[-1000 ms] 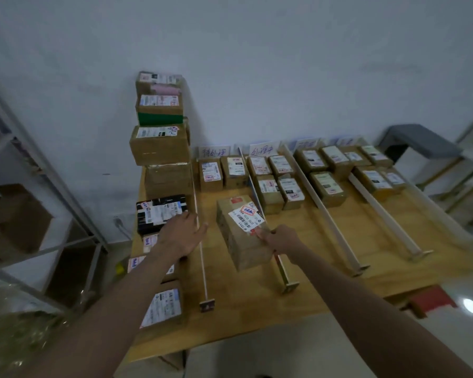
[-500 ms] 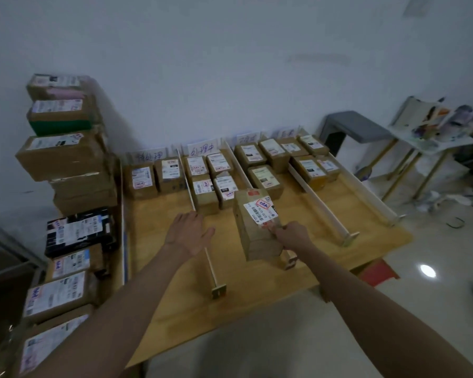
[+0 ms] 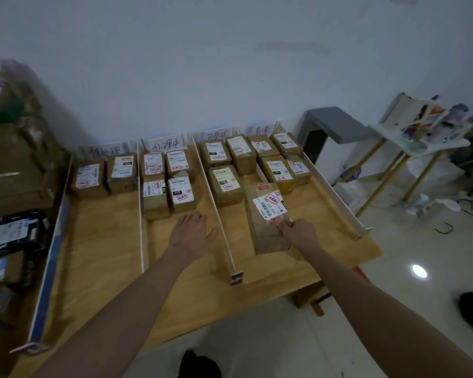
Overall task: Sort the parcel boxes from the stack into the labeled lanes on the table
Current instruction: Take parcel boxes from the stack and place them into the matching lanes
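My right hand grips the near end of a brown parcel box with a white barcode label and a red stamp. The box sits over the third lane from the left, close behind a labeled box lying there. My left hand hovers flat and relaxed over the second lane, holding nothing. The stack of parcel boxes rises at the far left. Four lanes on the wooden table have handwritten paper signs at the wall, and each holds small boxes at the back.
White divider strips run front to back between the lanes. A grey stool and a cluttered white side table stand to the right. Cables lie on the tiled floor at right. A dark shoe shows below the table edge.
The box in my right hand has moved right, from the first two lanes over to the third lane. My left hand left the stack and now hovers over the second lane.
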